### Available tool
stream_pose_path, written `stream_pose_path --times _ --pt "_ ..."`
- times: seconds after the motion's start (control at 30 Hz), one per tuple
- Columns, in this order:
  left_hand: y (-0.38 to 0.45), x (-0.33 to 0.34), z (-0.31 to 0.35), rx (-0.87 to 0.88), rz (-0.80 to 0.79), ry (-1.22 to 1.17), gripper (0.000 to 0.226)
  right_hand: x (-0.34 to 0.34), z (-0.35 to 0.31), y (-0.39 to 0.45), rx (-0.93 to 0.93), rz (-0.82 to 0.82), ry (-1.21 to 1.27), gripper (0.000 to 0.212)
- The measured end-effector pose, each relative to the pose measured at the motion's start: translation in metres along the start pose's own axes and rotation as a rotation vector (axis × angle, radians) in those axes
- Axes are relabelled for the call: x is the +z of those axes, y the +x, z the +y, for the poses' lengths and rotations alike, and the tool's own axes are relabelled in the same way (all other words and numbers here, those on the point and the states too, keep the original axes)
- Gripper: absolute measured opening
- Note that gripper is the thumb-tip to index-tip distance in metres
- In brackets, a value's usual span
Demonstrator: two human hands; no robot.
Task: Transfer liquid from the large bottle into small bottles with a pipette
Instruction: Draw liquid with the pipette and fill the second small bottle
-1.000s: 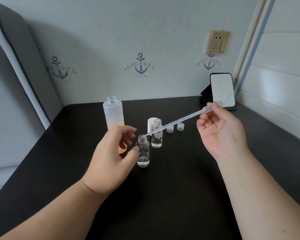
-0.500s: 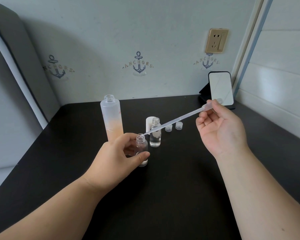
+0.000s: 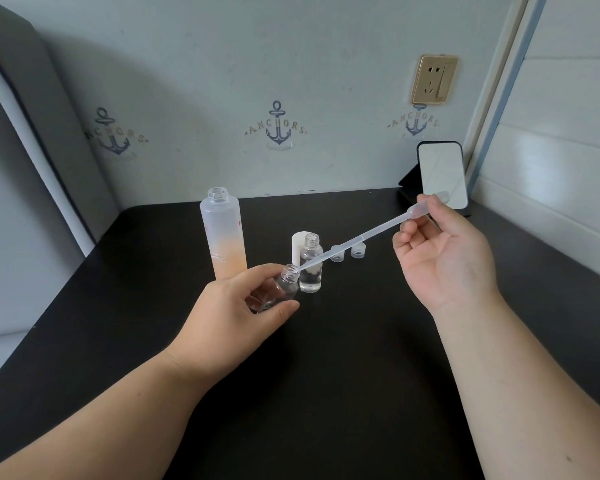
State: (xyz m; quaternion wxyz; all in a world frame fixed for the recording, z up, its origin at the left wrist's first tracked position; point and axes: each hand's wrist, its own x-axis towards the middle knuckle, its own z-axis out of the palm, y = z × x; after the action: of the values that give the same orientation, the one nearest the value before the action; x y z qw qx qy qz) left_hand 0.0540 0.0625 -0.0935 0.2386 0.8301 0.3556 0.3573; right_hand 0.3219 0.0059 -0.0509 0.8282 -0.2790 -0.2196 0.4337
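My left hand (image 3: 236, 306) grips a small clear bottle (image 3: 284, 284), lifted and tilted to the right. My right hand (image 3: 440, 254) pinches the bulb of a clear plastic pipette (image 3: 364, 239), whose tip sits at the mouth of that tilted bottle. Behind my left hand the large frosted bottle (image 3: 224, 233), open and peach-tinted in its lower half, stands upright. A second small bottle (image 3: 311, 263) with clear liquid stands upright on the black table (image 3: 343, 358), just right of the held one.
A white cap (image 3: 298, 242) stands behind the second small bottle. Two small clear caps (image 3: 347, 253) lie to its right. A small mirror on a black stand (image 3: 440, 176) sits at the back right corner. The wall runs close behind the table.
My left hand closed around the small bottle, lifted it off the table and tilted it. The pipette tip stayed at the bottle's mouth; my right hand barely moved.
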Motion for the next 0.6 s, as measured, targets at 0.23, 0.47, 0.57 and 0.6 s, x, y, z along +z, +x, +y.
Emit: stream_pose_path --times 0.23,0.47,0.57,0.6 --pt "0.0001 0.0003 0.0006 -0.003 -0.005 -0.008 0.053 0.0011 0.0003 -0.0018 0.012 -0.001 -0.025 0.014" --pt "0.0011 -0.0007 0.0039 0.001 -0.017 -0.028 0.042 0.0003 0.0012 -0.0001 0.001 0.018 -0.009 0.010" --pt "0.0007 -0.0015 0.0047 0.007 -0.017 -0.027 0.038 -0.0010 0.0010 0.0008 -0.005 0.018 -0.008 0.008" --pt "0.0004 -0.0013 0.0046 0.006 -0.017 -0.024 0.039 -0.0011 0.0010 0.0008 -0.006 0.018 -0.013 0.009"
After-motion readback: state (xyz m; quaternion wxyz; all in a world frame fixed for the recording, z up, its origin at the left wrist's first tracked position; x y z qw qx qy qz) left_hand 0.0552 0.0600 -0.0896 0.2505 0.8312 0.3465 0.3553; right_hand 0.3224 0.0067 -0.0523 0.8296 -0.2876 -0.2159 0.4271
